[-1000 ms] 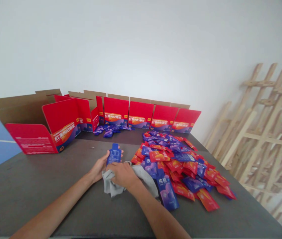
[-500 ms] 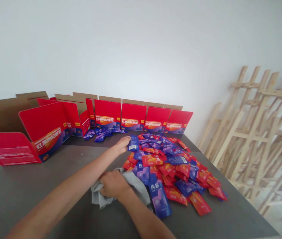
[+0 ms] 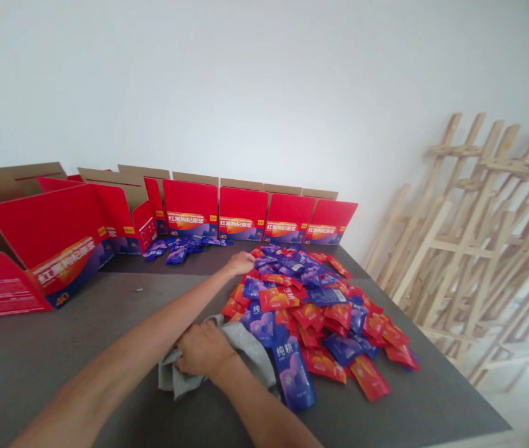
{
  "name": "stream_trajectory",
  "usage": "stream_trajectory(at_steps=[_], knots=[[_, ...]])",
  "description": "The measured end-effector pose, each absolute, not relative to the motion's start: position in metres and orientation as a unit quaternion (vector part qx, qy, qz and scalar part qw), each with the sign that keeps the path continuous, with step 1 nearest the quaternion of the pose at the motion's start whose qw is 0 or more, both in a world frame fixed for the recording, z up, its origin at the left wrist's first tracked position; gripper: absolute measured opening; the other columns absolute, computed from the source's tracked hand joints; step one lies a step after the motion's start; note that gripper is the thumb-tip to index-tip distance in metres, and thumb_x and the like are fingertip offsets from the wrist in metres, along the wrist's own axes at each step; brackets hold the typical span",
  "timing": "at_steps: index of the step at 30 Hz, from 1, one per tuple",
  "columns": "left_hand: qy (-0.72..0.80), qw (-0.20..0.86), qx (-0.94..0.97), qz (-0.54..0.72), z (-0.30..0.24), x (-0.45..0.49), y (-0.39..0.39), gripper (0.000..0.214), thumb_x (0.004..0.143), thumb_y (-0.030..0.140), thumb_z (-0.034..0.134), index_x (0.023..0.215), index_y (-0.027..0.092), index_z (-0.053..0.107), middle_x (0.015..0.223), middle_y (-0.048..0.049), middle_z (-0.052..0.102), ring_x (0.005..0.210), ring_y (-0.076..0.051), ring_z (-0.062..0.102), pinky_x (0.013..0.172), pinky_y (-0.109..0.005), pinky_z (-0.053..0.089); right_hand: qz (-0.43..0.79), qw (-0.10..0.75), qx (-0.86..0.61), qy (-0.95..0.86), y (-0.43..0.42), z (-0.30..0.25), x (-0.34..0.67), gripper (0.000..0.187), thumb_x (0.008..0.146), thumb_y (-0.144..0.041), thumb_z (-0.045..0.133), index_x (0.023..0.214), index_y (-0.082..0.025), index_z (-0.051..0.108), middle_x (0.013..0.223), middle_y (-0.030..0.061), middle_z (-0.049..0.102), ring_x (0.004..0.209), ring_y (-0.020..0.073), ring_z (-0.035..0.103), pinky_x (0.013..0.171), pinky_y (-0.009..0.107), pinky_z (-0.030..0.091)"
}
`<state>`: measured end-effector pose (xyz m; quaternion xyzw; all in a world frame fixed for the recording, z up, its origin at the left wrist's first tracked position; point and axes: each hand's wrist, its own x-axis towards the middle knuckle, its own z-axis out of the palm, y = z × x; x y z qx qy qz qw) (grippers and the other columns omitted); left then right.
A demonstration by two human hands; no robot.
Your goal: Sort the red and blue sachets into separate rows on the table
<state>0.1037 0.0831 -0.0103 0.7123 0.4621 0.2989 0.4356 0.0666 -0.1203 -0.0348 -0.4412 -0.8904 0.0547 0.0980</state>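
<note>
Pouches [image 3: 311, 305] mostly unsorted; our left hand [image 3: 240, 264] rests curled on them, right hand [image 3: 201, 350] grips cloth [image 3: 241, 348].

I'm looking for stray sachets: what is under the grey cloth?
The right hand presses the grey cloth onto the dark table. The cloth's far edge meets the sachet pile; anything beneath the cloth is hidden.

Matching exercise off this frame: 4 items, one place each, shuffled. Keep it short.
Things:
1. left hand
2. right hand
3. grey cloth
4. open red cartons

Places:
A. along the wall at the table's far edge
B. at the far edge of the pouch pile
C. on the cloth
D. under the right hand, beside the pile

Pairs: 1-B, 2-C, 3-D, 4-A
</note>
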Motion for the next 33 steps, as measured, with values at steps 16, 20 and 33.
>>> stream_trajectory(at_steps=[16,20,33], knots=[[0.729,0.17,0.593,0.297,-0.018,-0.084,0.133,0.042,0.099,0.037,0.07,0.135,0.019,0.061,0.146,-0.0117,0.057,0.131,-0.032,0.057,0.109,-0.058,0.048,0.092,0.112,-0.435,-0.889,-0.126,-0.02,0.073,0.032,0.091,-0.032,0.061,0.123,-0.028,0.059,0.122,0.0014,0.074,0.103,0.0222,0.074,0.081,0.034,0.055],[0.718,0.166,0.608,0.294,-0.021,-0.083,0.128,0.048,0.093,0.033,0.071,0.135,0.013,0.059,0.149,-0.0203,0.052,0.141,-0.041,0.046,0.115,-0.064,0.036,0.086,0.11,-0.435,-0.889,-0.127,-0.021,0.073,0.033,0.091,-0.033,0.061,0.124,-0.028,0.059,0.122,0.0017,0.074,0.102,0.0225,0.074,0.08,0.034,0.055],[0.49,0.453,0.621,0.412,-0.07,-0.095,-0.034,0.059,0.092,0.057,0.053,0.139,0.021,0.062,0.122,-0.0111,0.075,0.123,-0.035,0.066,0.107,-0.045,0.051,0.067,0.209,-0.531,-0.819,-0.125,-0.02,0.078,0.037,0.092,-0.028,0.061,0.128,-0.031,0.054,0.129,-0.0007,0.068,0.106,0.0209,0.071,0.086,0.033,0.053]])
